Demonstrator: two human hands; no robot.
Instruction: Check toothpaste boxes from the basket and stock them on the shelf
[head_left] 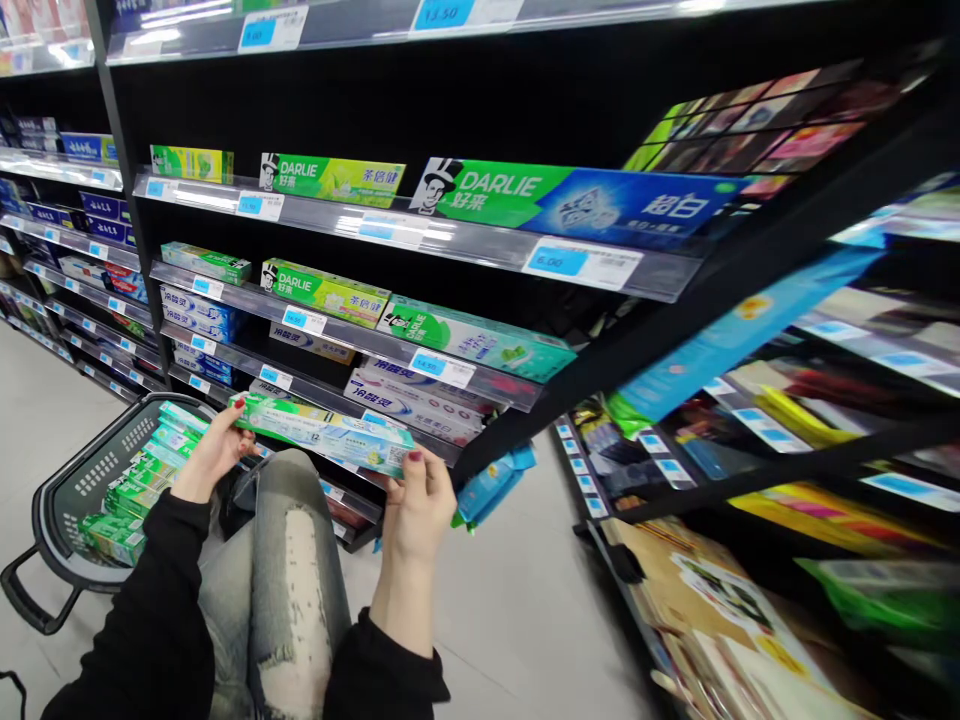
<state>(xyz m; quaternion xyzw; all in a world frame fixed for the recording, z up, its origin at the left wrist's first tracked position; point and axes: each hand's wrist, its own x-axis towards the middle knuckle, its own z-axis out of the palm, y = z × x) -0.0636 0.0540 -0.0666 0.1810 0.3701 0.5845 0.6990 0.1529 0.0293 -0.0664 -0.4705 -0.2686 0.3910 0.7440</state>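
I hold a long green and white toothpaste box (324,432) level in front of the shelves, one hand at each end. My left hand (214,452) grips its left end, just above a black shopping basket (75,490). My right hand (421,505) pinches the right end from below. Both wrists come out of black sleeves. The basket holds several more green toothpaste boxes (142,480). My knee in ripped grey jeans (289,570) rises between my arms.
Black shelves (420,240) carry rows of Darlie and other toothpaste boxes with blue price tags. A second shelving unit (750,470) of coloured packets stands at the right. A blue packet (491,485) hangs beside my right hand. Pale floor tiles (517,610) lie below.
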